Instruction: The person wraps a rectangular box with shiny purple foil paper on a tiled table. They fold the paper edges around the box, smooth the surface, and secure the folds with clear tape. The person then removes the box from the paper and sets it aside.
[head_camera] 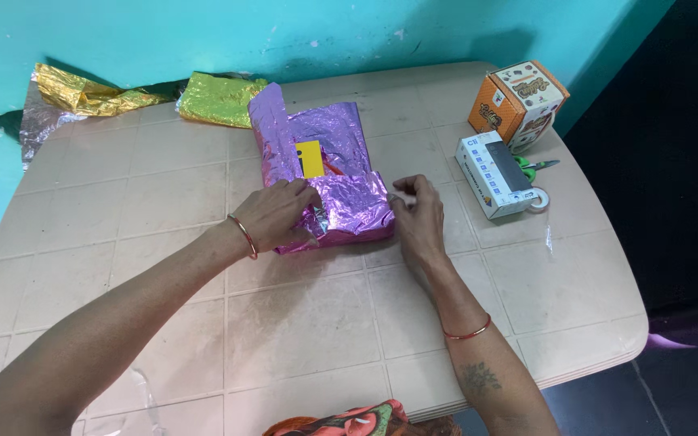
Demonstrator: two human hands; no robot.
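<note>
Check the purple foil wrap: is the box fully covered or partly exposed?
Partly exposed: the purple foil is folded over the near end under both hands, but a yellow patch of the box shows through a gap.

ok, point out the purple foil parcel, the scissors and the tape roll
purple foil parcel point(357, 211), head view, on its folded front flap
scissors point(536, 167), head view, on the green handle
tape roll point(540, 199), head view, on its outer ring

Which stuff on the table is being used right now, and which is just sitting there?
Being used:
- left hand, pressing on the purple wrapping paper
- right hand, pinching the paper's edge
- box with a yellow patch, peeking out of the paper

Just lying about:
- gold foil sheets
- orange box
- white box
- green-handled scissors
- tape roll
</note>
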